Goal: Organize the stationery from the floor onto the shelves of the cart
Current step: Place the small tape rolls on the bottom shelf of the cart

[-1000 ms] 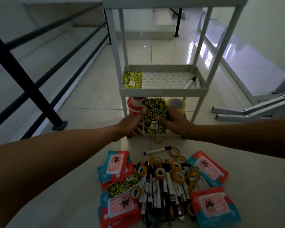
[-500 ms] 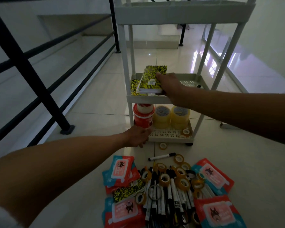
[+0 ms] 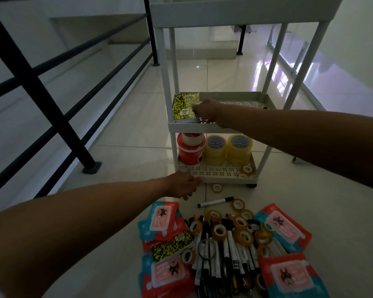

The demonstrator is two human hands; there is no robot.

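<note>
A white three-tier cart (image 3: 194,126) stands ahead on the tiled floor. A yellow-and-black notebook (image 3: 184,106) lies flat at the left end of its middle shelf, on top of another one. My right hand (image 3: 207,110) reaches over that shelf, fingertips closed on the notebook's right edge. My left hand (image 3: 184,186) hovers low by the bottom shelf's front left corner, fingers loosely apart and holding nothing. On the floor in front of me lies a pile of markers (image 3: 226,250), small tape rolls (image 3: 241,224), red-and-blue packets (image 3: 286,229) and one more yellow-and-black notebook (image 3: 170,246).
The bottom shelf holds a red-and-white tape roll (image 3: 189,151) and big clear tape rolls (image 3: 226,149). A loose marker (image 3: 215,202) and a small tape roll (image 3: 217,188) lie between cart and pile. A black railing (image 3: 52,108) runs along the left.
My right hand carried the notebook up from in front of the bottom shelf and set it down on the middle shelf's left end. My left hand let go and dropped toward the floor.
</note>
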